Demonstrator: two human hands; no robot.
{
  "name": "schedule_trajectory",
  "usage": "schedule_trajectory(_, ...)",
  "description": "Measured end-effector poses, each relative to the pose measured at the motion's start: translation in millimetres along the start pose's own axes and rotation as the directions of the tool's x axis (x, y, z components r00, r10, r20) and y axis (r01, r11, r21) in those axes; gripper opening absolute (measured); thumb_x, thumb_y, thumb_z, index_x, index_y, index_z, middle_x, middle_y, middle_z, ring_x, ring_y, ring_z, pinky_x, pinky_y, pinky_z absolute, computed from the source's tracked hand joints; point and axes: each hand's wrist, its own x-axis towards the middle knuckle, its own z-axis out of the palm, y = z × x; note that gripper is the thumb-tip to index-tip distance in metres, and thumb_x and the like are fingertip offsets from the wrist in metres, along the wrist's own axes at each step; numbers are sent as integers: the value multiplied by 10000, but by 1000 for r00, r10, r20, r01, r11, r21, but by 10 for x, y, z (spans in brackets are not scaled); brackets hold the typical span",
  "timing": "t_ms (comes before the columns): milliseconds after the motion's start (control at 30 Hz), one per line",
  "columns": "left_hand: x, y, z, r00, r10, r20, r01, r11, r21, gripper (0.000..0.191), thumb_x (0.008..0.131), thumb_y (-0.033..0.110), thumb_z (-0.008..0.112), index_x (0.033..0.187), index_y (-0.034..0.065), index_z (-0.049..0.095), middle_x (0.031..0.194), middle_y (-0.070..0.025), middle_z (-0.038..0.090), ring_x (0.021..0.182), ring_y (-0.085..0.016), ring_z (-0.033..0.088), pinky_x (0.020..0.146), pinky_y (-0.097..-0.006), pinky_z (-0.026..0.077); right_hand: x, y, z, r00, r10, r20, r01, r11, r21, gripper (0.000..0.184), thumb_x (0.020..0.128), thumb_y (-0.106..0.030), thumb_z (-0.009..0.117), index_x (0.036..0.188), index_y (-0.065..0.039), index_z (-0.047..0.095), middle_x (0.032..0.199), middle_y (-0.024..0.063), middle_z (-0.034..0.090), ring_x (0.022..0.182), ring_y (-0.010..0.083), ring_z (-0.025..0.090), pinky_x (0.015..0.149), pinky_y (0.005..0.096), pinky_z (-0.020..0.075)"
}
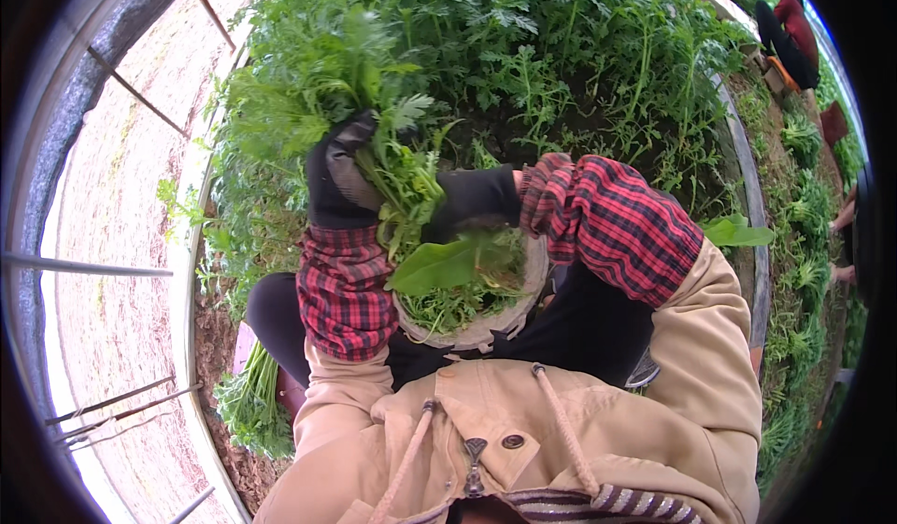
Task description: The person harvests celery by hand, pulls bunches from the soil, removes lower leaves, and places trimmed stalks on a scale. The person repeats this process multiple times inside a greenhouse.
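My left hand [345, 166], in a black work glove, grips a bunch of leafy greens [403, 180] that look like crown daisy. Their tops fan out blurred beyond the hand, and their lower ends point back towards me. My right hand [469, 205], also gloved in black, is close against the lower part of the bunch; its fingers are blurred and partly hidden. Just below it a broad green leaf [434, 268] overhangs a round bucket [536, 271] between my legs. Loose leaves and trimmings [455, 310] lie inside the bucket.
Dense growing greens [518, 19] stand ahead. Cut greens [256, 401] lie in a bundle by my left leg. On the right, a bed edging board [746, 152] borders a path with several bundles [806, 208]. A person [795, 33] sits farther off; another person's hands [841, 222] show at the right rim.
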Motion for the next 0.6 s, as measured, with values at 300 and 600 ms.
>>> schedule_trajectory(300, 27, 548, -256, 877, -439, 196, 449, 602, -660, 329, 943, 266, 478, 1017, -43, 564, 879, -115, 599, 819, -248, 592, 851, -417, 478, 164, -132, 223, 879, 475, -37, -427, 820, 380, 325, 652, -341, 769, 620, -63, 603, 543, 27, 532, 433, 161, 480, 396, 305, 368)
schedule_trajectory(600, 84, 369, -561, 991, -26, 131, 15, 996, 88, 344, 962, 169, 470, 1231, -41, 515, 1147, -195, 602, 987, -259, 615, 912, -394, 476, 231, -117, 363, 866, 427, -260, -415, 904, 104, 446, 631, -442, 776, 816, -43, 704, 774, 96, 686, 725, 226, 658, 677, 364, 502)
